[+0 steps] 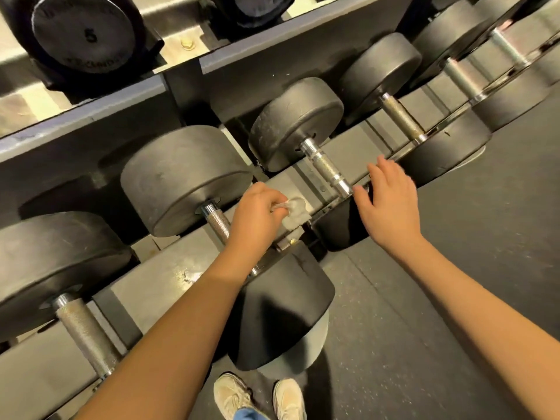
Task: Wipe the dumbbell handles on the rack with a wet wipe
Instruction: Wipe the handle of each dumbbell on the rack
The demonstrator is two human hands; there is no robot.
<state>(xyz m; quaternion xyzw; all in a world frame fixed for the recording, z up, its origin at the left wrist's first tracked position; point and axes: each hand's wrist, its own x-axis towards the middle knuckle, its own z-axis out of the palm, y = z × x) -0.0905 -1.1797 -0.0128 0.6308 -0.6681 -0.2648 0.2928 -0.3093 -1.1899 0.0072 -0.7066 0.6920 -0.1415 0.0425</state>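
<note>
Several black dumbbells lie side by side on the lower shelf of a grey rack (pixel 157 268). My left hand (pixel 257 216) pinches a crumpled greyish wet wipe (pixel 295 212) just right of one dumbbell's knurled handle (pixel 218 222), whose lower part my wrist hides. My right hand (pixel 386 201) rests with straight fingers on the near black head of the neighbouring dumbbell, beside its chrome handle (pixel 327 169). Further handles show at the left (pixel 85 331) and at the right (pixel 401 118).
An upper shelf carries a dumbbell marked 5 (pixel 86 36). Dark rubber floor (pixel 454 298) stretches to the right and in front of the rack. My two light shoes (pixel 257 398) stand close to the rack's front edge.
</note>
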